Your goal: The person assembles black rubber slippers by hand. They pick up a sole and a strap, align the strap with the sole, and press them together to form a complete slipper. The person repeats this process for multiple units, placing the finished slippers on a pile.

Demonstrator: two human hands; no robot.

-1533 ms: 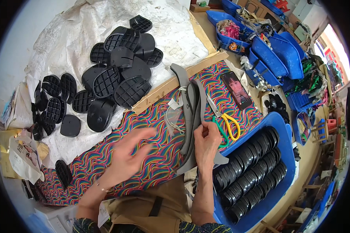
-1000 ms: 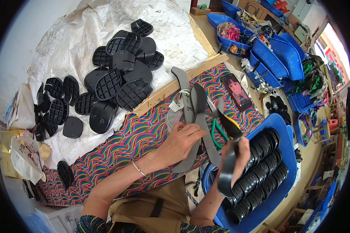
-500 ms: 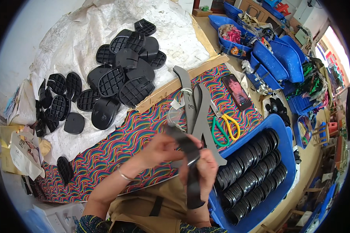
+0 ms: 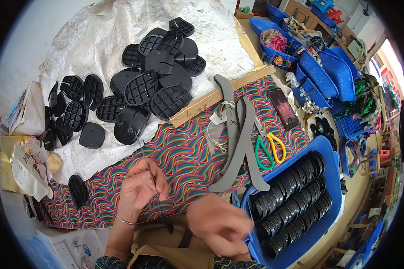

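Observation:
My left hand (image 4: 141,186), a bracelet on its wrist, pinches a thin black strip (image 4: 148,158) seen almost edge-on above the patterned cloth (image 4: 184,157). The strip slants from near the black heel-shaped pieces down towards my lap. To the right, my right hand (image 4: 220,219) is apart from the strip, beside the blue tub (image 4: 316,240). Motion blurs its curled fingers, and whether anything is in them is hidden. Rows of glossy curved black pieces (image 4: 289,206) fill the tub. Several black heel-shaped pieces (image 4: 141,87), some with gridded undersides, lie heaped on white sheeting (image 4: 94,40).
Grey curved strips (image 4: 244,148) lie on the cloth beside scissors (image 4: 274,148) with green and yellow handles. A phone (image 4: 283,109) lies farther right. A wooden batten (image 4: 222,96) borders the sheeting. Paper bags (image 4: 27,170) stand left; blue bins (image 4: 318,74) crowd the far right.
My left hand has moved left with the strip, which has turned from broadside to edge-on. My right hand has let go of the strip and moved down near the tub. The view has shifted slightly.

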